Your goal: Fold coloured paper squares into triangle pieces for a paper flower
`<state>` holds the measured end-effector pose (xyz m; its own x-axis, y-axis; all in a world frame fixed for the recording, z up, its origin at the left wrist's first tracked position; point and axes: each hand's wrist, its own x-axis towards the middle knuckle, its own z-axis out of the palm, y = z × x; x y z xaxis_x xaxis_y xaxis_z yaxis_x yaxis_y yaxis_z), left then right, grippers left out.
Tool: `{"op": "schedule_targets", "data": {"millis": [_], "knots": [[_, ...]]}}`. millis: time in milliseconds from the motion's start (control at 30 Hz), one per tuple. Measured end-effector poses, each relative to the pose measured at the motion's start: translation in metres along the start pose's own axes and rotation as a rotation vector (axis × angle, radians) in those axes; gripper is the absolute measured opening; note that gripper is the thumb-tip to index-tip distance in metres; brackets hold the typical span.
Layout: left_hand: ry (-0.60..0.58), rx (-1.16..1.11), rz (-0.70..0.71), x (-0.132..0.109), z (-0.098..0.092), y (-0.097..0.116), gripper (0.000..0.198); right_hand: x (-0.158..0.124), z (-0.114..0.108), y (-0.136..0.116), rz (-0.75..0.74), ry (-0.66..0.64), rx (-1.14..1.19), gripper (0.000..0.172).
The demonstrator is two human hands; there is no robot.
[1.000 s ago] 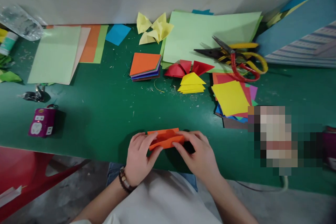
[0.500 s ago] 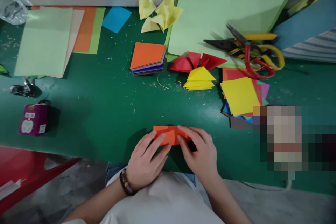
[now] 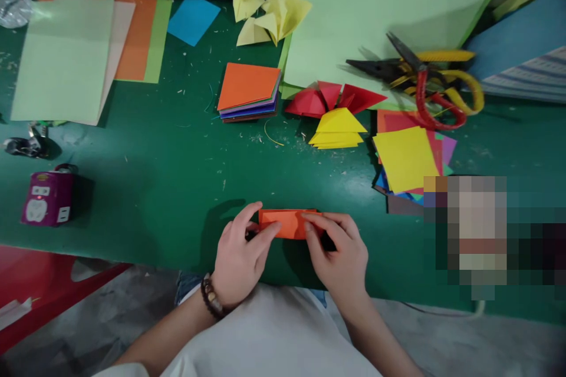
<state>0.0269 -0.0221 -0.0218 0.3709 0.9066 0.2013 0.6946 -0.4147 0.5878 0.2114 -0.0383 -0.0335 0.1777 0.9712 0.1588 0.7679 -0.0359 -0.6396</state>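
A folded orange paper strip (image 3: 287, 224) lies flat on the green mat (image 3: 132, 212) near its front edge. My left hand (image 3: 241, 253) pinches the strip's left end, with my thumb on top. My right hand (image 3: 338, 253) presses on its right end, its fingers laid across the paper. A beaded bracelet (image 3: 211, 296) circles my left wrist. Farther off, a stack of coloured paper squares (image 3: 248, 91) lies beyond my hands, with folded yellow paper triangles (image 3: 336, 131) and red folded pieces (image 3: 329, 100) to its right.
Scissors with red handles (image 3: 420, 88) rest on a pale green sheet (image 3: 375, 29). Coloured squares topped by yellow (image 3: 404, 159) lie to the right. A purple power socket (image 3: 48, 197) stands at left. A pixelated patch (image 3: 473, 230) hides something at right.
The orange paper now lies flatter, as a neater narrow strip. My hands have moved to its two ends. The view has tilted, shifting the table items.
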Motion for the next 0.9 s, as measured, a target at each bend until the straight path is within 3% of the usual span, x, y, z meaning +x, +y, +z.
{"op": "schedule_targets", "data": {"millis": [233,600,900], "knots": [[-0.024,0.084,0.045,0.003,0.005,-0.002,0.026,0.005,0.004,-0.002,-0.024,0.041,-0.086,0.015],[-0.098,0.105,0.14,0.007,-0.002,0.0,0.029,0.009,0.004,-0.003,-0.038,0.027,-0.113,0.014],[-0.125,0.091,0.097,0.008,-0.001,0.001,0.028,0.012,0.003,-0.005,-0.018,0.001,-0.112,0.015]]}}
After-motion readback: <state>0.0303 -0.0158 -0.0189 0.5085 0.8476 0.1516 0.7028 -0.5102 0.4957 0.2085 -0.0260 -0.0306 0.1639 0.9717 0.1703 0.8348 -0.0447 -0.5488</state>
